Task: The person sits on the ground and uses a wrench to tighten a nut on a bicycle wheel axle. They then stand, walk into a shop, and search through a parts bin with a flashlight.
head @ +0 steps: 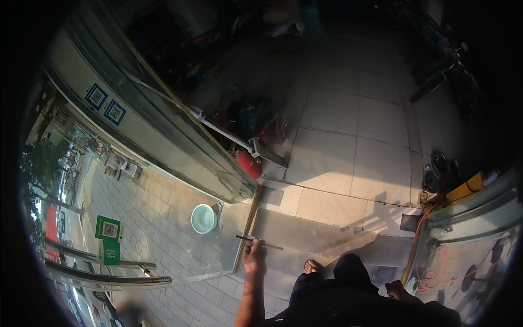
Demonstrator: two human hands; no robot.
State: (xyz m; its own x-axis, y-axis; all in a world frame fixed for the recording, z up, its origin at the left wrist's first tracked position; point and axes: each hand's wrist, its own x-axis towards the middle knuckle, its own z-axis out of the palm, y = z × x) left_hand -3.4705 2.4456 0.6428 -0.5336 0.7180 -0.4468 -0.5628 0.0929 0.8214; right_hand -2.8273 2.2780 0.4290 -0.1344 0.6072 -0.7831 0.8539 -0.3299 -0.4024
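Observation:
My left hand grips a thin dark rod, which sticks out on both sides of the fingers; its exact kind is unclear. That hand is in front of the edge of an open glass door. My right hand hangs low beside my dark clothing with its fingers curled. Whether anything is inside that hand cannot be made out. Below me, one sandalled foot shows on the doorway floor.
Through the glass door, with its metal handle, a pale green basin is visible on the paving. A red object sits by the door closer arm. At right, an orange cable runs past a yellow object.

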